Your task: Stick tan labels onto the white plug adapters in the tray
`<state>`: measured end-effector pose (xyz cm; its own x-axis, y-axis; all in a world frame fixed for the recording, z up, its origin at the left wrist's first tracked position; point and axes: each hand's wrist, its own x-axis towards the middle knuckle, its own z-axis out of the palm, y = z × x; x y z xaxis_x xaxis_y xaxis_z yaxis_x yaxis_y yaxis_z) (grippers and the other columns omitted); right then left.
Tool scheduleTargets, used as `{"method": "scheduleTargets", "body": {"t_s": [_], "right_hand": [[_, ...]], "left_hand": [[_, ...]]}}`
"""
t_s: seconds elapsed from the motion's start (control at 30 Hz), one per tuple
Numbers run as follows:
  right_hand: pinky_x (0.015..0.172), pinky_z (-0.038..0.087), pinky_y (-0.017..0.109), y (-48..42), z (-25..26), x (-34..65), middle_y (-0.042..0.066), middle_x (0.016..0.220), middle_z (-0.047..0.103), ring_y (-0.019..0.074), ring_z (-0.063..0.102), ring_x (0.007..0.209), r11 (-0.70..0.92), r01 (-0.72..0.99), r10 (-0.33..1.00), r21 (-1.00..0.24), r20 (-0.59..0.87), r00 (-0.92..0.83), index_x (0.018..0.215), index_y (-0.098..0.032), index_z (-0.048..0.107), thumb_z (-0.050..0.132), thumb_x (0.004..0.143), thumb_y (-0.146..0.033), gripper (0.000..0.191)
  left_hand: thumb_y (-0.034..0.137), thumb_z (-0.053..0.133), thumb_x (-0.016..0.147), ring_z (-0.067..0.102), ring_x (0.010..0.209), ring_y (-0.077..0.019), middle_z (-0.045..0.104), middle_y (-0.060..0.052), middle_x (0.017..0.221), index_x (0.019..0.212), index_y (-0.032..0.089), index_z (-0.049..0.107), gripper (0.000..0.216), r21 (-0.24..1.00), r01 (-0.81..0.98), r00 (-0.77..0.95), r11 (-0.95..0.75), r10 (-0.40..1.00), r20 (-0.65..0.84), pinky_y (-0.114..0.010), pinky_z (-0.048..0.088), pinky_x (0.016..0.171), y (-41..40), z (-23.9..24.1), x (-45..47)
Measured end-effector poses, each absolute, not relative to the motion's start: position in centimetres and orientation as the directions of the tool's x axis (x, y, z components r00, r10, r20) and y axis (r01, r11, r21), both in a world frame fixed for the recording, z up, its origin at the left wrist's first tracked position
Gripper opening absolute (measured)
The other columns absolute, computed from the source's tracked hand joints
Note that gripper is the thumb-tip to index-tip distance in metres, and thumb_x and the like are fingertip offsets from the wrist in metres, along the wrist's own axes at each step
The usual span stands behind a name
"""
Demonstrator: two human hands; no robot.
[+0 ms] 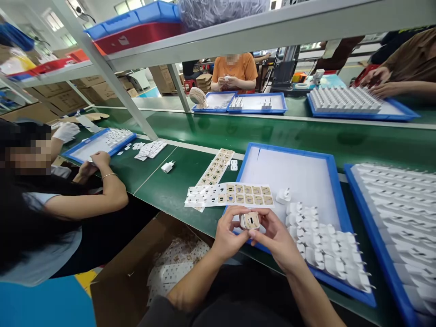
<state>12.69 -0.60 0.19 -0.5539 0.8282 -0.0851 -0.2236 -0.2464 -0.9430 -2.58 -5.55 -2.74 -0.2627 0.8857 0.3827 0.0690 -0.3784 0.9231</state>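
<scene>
Between my two hands is a white charger [250,220], its port end turned up and covered by a tan sticker with a dark slot. My left hand [229,231] grips it from the left, fingers wrapped round its side. On the other side, the fingertips of my right hand [275,236] press against the charger and its edge. Just beyond my hands lies a sticker sheet [248,194], partly peeled at its left, crossing a second sheet [218,165]. A blue-rimmed tray [332,181] holds several white chargers [323,240] with their pins up.
Another full tray [374,227] stands at the right. A lone charger [167,166] and loose white pieces [151,149] lie left on the green table. Below the edge, a cardboard box [119,286] contains used sheets. A co-worker [85,200] sits at the left; a shelf [238,38] spans overhead.
</scene>
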Motion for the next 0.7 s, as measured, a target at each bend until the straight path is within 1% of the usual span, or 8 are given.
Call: {"method": "scheduleTargets", "body": {"t_s": [0.1,0.2,0.33,0.4,0.47,0.57,0.63,0.7], "right_hand": [[0.055,0.057,0.023,-0.9,-0.8,12.3,0.002,0.094,0.059,0.0187,0.060,0.085,-0.195,-0.227,0.860,-0.954,-0.055,-0.507,0.113,-0.027,0.063,0.088,0.079,-0.044,0.045],[0.054,0.053,0.022,-0.9,-1.7,12.0,0.002,0.094,0.059,0.0164,0.058,0.079,-0.163,-0.215,0.883,-0.963,-0.045,-0.467,0.113,-0.026,0.063,0.088,0.079,-0.045,0.046],[0.064,0.055,0.025,-1.0,-2.0,11.6,0.000,0.089,0.059,0.0142,0.056,0.075,-0.115,-0.219,0.919,-0.969,-0.020,-0.393,0.103,-0.024,0.063,0.087,0.080,-0.044,0.038],[0.064,0.053,0.024,-1.0,-1.7,11.3,-0.002,0.082,0.056,0.0135,0.054,0.073,-0.075,-0.230,0.937,-0.970,0.010,-0.350,0.098,-0.024,0.065,0.087,0.080,-0.043,0.035],[0.059,0.049,0.022,-1.1,-1.2,11.1,-0.003,0.077,0.054,0.0124,0.051,0.068,-0.052,-0.250,0.953,-0.967,0.027,-0.303,0.093,-0.023,0.067,0.087,0.080,-0.045,0.032],[0.054,0.047,0.022,-1.1,-0.5,11.0,-0.002,0.075,0.055,0.0129,0.052,0.066,-0.113,-0.309,0.955,-0.944,-0.017,-0.296,0.087,-0.023,0.071,0.085,0.080,-0.048,0.030],[0.052,0.047,0.023,-1.1,-0.1,11.0,0.000,0.078,0.058,0.0145,0.055,0.067,-0.198,-0.347,0.940,-0.917,-0.077,-0.332,0.087,-0.023,0.074,0.084,0.079,-0.050,0.030],[0.052,0.048,0.024,-1.1,0.2,11.1,0.002,0.084,0.061,0.0163,0.057,0.071,-0.254,-0.362,0.926,-0.897,-0.116,-0.360,0.091,-0.024,0.078,0.084,0.079,-0.050,0.029]], "left_hand": [[0.012,0.075,0.081,0.068,0.110,-0.0226,0.066,-0.009,0.119,0.122,0.027,0.069,0.044,0.918,0.118,-0.255,-0.380,0.882,0.397,-0.026,0.066,0.075,-5.3,-3.1,-2.4],[0.008,0.071,0.080,0.067,0.109,-0.0218,0.064,-0.009,0.118,0.122,0.026,0.067,0.046,0.873,0.210,-0.252,-0.441,0.838,0.484,-0.027,0.066,0.075,-5.1,-3.3,-2.2],[0.005,0.067,0.083,0.069,0.100,-0.0195,0.064,-0.009,0.111,0.117,0.024,0.063,0.039,0.790,0.334,-0.241,-0.514,0.764,0.599,-0.026,0.064,0.069,-5.0,-3.3,-1.7],[0.007,0.068,0.084,0.069,0.096,-0.0196,0.066,-0.008,0.106,0.115,0.023,0.062,0.036,0.734,0.416,-0.224,-0.536,0.722,0.655,-0.029,0.064,0.073,-4.9,-3.1,-1.6],[0.008,0.071,0.083,0.069,0.095,-0.0200,0.068,-0.007,0.103,0.114,0.023,0.062,0.035,0.684,0.475,-0.208,-0.554,0.684,0.699,-0.034,0.064,0.079,-4.9,-3.0,-1.6],[0.010,0.074,0.082,0.069,0.095,-0.0198,0.067,-0.007,0.104,0.115,0.024,0.063,0.037,0.700,0.446,-0.222,-0.558,0.688,0.691,-0.031,0.063,0.074,-4.9,-3.1,-1.6],[0.012,0.077,0.083,0.068,0.095,-0.0190,0.065,-0.007,0.107,0.117,0.025,0.063,0.039,0.759,0.353,-0.265,-0.547,0.720,0.641,-0.025,0.061,0.065,-5.0,-3.4,-1.5],[0.015,0.079,0.083,0.068,0.095,-0.0180,0.062,-0.007,0.110,0.117,0.025,0.063,0.039,0.804,0.254,-0.307,-0.538,0.743,0.595,-0.022,0.061,0.061,-5.1,-3.6,-1.4]]}}
